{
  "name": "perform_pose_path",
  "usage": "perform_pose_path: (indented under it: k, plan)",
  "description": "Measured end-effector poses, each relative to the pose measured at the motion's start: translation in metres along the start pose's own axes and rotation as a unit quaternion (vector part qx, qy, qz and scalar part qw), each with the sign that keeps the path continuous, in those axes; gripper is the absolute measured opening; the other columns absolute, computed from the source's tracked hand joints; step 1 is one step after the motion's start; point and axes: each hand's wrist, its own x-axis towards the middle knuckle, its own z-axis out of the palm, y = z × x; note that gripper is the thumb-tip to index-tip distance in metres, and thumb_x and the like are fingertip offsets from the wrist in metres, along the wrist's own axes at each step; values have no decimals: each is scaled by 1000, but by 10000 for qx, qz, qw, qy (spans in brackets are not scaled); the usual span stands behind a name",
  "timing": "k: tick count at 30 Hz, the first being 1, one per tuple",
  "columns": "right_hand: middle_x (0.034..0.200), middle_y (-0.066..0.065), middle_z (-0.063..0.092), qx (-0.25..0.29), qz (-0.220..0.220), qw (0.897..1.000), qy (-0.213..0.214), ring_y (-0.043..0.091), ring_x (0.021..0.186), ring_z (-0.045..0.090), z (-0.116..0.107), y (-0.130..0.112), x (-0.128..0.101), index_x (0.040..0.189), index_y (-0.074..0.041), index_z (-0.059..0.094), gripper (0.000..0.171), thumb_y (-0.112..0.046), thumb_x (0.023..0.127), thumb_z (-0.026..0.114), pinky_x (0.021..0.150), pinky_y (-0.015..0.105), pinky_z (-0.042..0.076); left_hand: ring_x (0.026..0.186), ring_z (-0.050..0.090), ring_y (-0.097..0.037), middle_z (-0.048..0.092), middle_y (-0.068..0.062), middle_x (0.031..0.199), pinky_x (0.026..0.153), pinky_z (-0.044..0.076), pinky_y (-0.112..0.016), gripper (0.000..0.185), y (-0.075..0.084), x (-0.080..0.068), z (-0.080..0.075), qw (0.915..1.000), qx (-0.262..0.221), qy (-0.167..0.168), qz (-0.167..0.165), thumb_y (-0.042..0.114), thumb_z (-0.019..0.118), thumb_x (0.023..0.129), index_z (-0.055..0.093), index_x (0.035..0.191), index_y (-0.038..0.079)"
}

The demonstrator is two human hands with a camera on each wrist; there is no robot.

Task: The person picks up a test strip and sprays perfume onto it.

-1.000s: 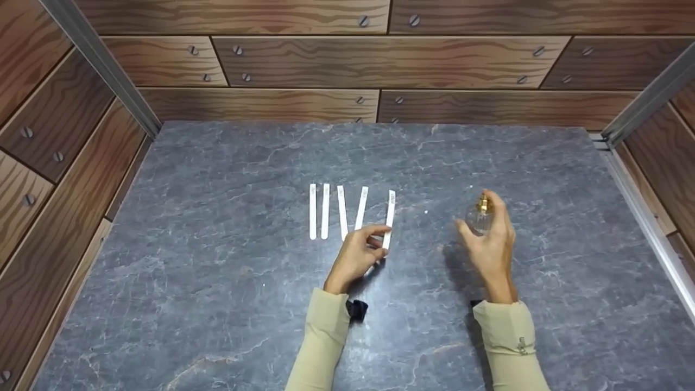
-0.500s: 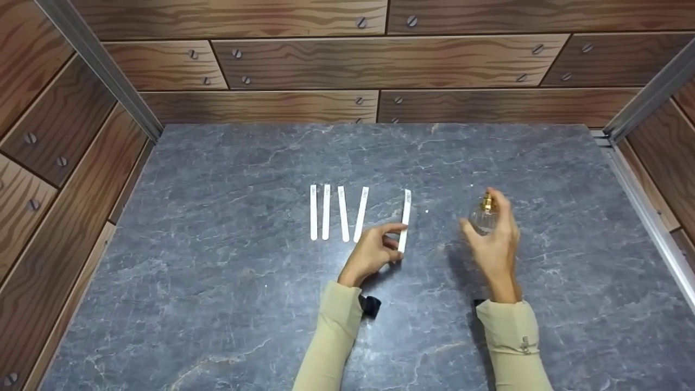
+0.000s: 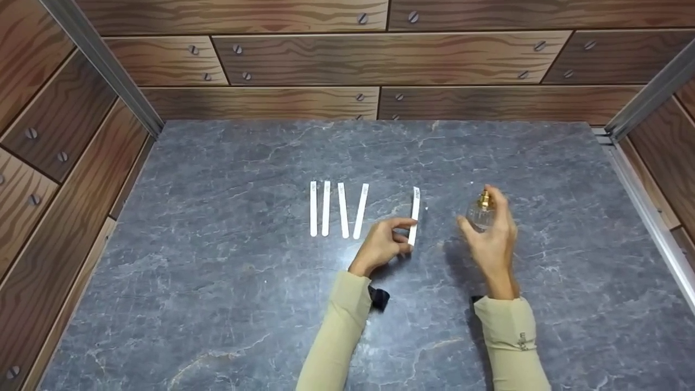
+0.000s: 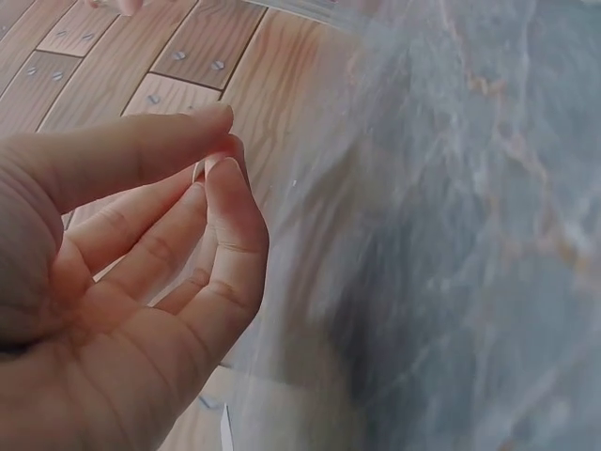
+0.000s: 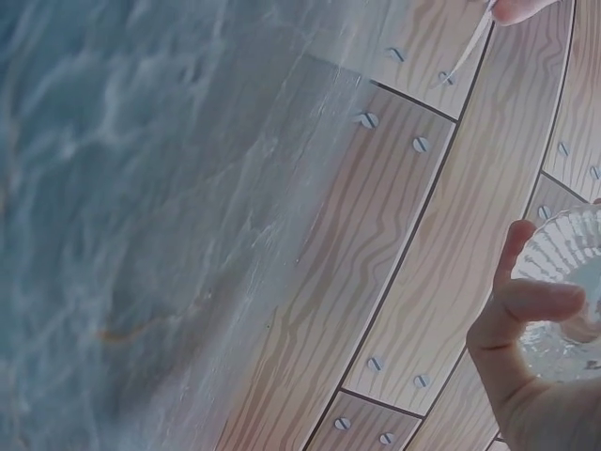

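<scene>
My left hand [image 3: 383,241] pinches a white paper test strip [image 3: 415,214] near its lower end, with the printed end pointing away from me. In the left wrist view the fingertips [image 4: 221,117] meet around the strip's end. To the right, my right hand [image 3: 494,239] holds a clear ribbed glass perfume bottle [image 3: 480,217] with a gold spray neck [image 3: 485,199]; the index finger lies on its top. The right wrist view shows the bottle's round fluted base [image 5: 568,254] between the fingers. A gap separates the strip from the bottle.
Several more white strips [image 3: 343,210] lie on the grey marbled table [image 3: 228,282], left of my hands. Wood-patterned walls [image 3: 304,60] stand at the back and sides, with metal rails [image 3: 646,217] along the corners and right edge.
My left hand has carried its strip rightward, away from the strips on the table and closer to the bottle. The right hand with the bottle stays almost in place.
</scene>
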Motion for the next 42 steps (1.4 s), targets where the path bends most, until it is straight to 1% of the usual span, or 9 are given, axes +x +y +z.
perform_pose_path:
  k: [3,7,12,20,26,30,33,38,42]
  plan:
    - [125,27,62,84,39,9999,-48,43,113,57,0,0,0,135,4,53,70,16,72,81,98,51,45,85,70,-19,70,-18,117,66,57,-23,53,1,5,3,9999,123,-17,-13,-20,71,79,66,129,-4]
    - [126,26,62,109,72,9999,-86,41,113,57,-1,-1,0,136,4,53,70,16,73,80,99,47,44,86,71,-19,70,-15,118,67,57,-23,52,3,10,6,9995,299,-35,-74,-18,72,80,67,130,-3]
    - [127,26,61,56,99,9999,-103,42,115,57,-2,1,0,137,4,53,69,16,74,80,101,43,44,85,72,-19,72,-12,115,67,58,-23,48,6,15,11,9993,365,-24,-61,-16,71,81,68,127,-3]
    - [131,28,59,6,205,9997,-156,43,119,56,-2,0,0,137,4,52,69,15,75,79,103,52,42,83,73,-18,73,-14,111,69,58,-22,46,4,25,20,9998,181,41,-57,-19,71,79,70,123,-5]
    - [129,28,60,9,155,9998,-128,44,118,56,-2,1,1,137,4,52,70,15,74,80,104,50,42,84,73,-20,73,-15,110,68,58,-23,47,4,33,30,9999,-13,-73,-76,-20,70,78,69,123,-7]
    - [129,28,60,29,257,9996,-138,43,118,56,-4,1,1,138,3,52,70,14,75,80,103,50,42,83,73,-18,74,-13,108,68,58,-23,47,6,37,33,9998,113,-94,-133,-18,69,77,69,123,-6]
    - [127,28,61,43,392,9991,-127,42,114,57,-5,-1,2,139,1,51,71,13,75,80,99,50,44,79,71,-14,74,-13,106,67,57,-22,46,8,39,35,9997,168,-64,-185,-17,69,78,70,122,-6]
    - [125,30,61,60,449,9989,-110,43,111,58,-6,-2,2,139,1,51,71,12,75,80,95,55,44,73,69,-14,74,-15,103,67,59,-24,40,7,43,39,9995,-85,-38,-316,-18,70,81,69,120,-9]
    - [128,30,60,68,439,9989,-136,44,114,57,-7,-1,2,139,2,51,70,12,76,80,95,58,44,67,68,-16,72,-16,91,66,61,-27,34,6,44,45,9979,-475,58,-435,-20,66,84,67,117,-13]
